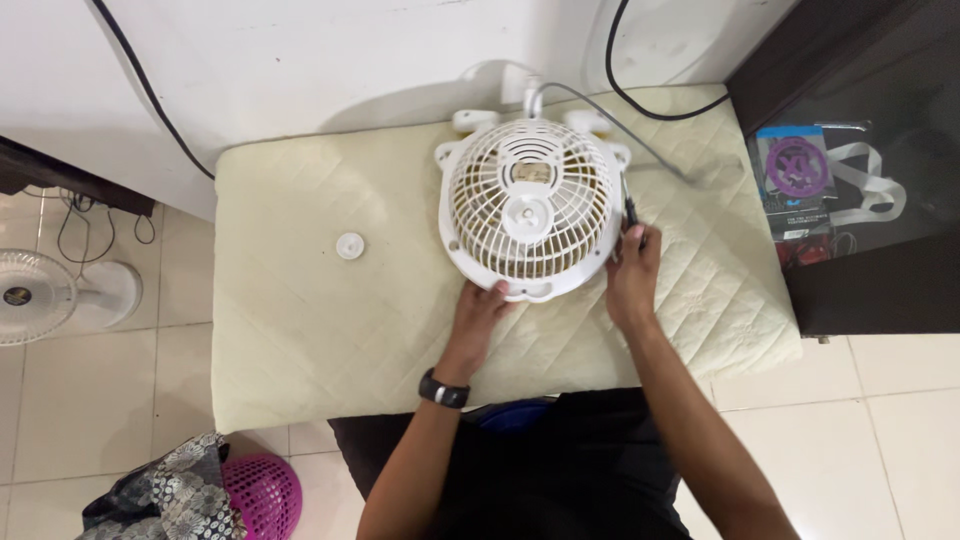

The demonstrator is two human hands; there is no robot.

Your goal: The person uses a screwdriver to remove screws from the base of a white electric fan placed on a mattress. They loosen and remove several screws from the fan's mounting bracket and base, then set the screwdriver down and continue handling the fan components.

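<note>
A small white table fan [530,205] lies grille-up on a pale yellow quilted pad [300,330]. My left hand [483,305] rests against the fan's near rim, fingers curled under it. My right hand [633,262] is at the fan's right edge and grips a thin dark screwdriver [629,207], whose shaft points up along the rim. A round white cap [350,245] lies loose on the pad, left of the fan. A black watch sits on my left wrist.
The fan's grey cord [640,140] runs off to the right across the pad. A dark cabinet [860,270] stands at right with packets inside. Another fan [40,295] stands on the tiled floor at left; a pink basket [265,495] sits bottom left.
</note>
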